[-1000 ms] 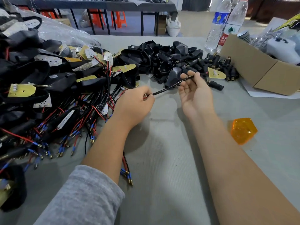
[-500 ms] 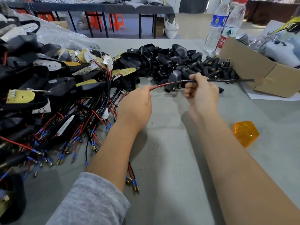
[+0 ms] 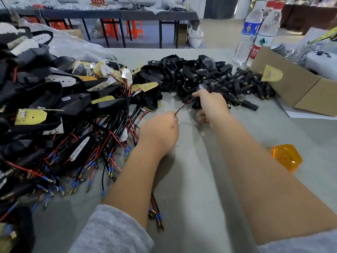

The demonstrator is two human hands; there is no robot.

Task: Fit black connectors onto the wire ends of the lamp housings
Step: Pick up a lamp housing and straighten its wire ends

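My left hand [image 3: 159, 132] pinches a red and black wire pair [image 3: 182, 107] near the middle of the table. That wire runs up and right to my right hand [image 3: 212, 105], which grips it at the edge of the pile of black connectors [image 3: 242, 86]. A yellow LED board [image 3: 271, 73] on the wire's far end hangs blurred past my right hand, over the connectors. Black lamp housings [image 3: 182, 70] lie heaped behind my hands. A big heap of wired housings [image 3: 54, 110] with red and black leads fills the left side.
A cardboard box [image 3: 299, 88] sits at the right with white parts inside. Two water bottles [image 3: 255, 31] stand behind it. An orange lens [image 3: 286, 157] lies right of my right forearm. Loose wire ends [image 3: 156, 214] lie under my left forearm. A clear plastic bag [image 3: 73, 44] sits back left.
My right hand slid along the wire and dropped to the edge of the connector pile. The wire went from level to slanted, and my left hand moved slightly lower.
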